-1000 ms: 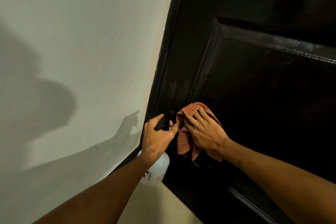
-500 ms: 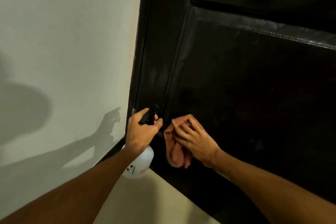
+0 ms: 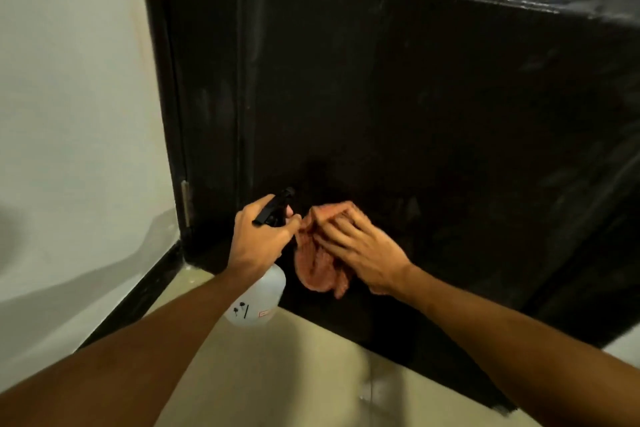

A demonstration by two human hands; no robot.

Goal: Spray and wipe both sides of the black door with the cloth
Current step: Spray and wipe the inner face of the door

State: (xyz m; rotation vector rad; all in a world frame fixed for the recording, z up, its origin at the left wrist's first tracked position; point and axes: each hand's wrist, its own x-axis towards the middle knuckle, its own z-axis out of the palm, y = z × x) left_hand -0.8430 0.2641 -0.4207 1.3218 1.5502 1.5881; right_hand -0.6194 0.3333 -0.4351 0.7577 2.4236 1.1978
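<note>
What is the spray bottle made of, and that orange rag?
The spray bottle looks like cloudy white plastic, smooth and see-through-ish, with a black plastic trigger top. The rag looks like soft woven cloth, since it bunches and droops in folds under the right hand.

The left grip (image 3: pixel 263 239) holds a spray bottle (image 3: pixel 258 302); just right of it, the right grip (image 3: pixel 360 250) presses a cloth (image 3: pixel 315 274) on the black door (image 3: pixel 433 107).

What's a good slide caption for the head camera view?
Left hand grips a spray bottle while the right hand presses an orange cloth against the black door's lower panel.
</note>
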